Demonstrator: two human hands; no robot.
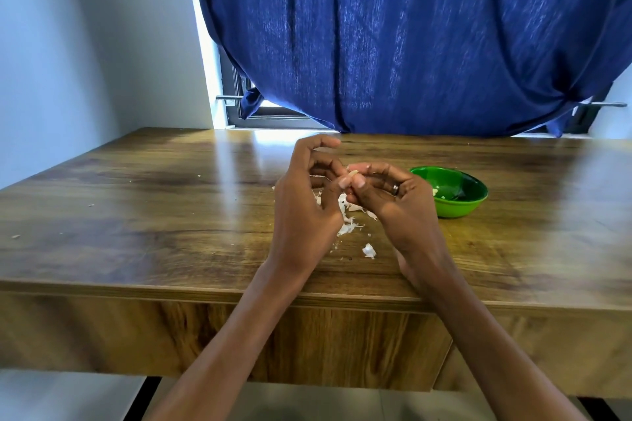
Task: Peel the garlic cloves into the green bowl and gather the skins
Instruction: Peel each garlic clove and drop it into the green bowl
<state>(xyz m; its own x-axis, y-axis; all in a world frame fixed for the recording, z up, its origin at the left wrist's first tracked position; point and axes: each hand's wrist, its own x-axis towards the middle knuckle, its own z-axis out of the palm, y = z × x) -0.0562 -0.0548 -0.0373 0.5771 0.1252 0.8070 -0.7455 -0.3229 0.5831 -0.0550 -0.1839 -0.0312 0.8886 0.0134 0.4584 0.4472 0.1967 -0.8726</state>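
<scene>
Head view: hands [352, 191] around garlic clove [353, 174]

Under the hands, the brown wooden table [143, 202] looks smooth and glossy. Right of the right hand [398, 196], the round green plastic bowl [460, 207] shines. Below the fingers, white garlic skins [349, 227] look papery and thin.
</scene>
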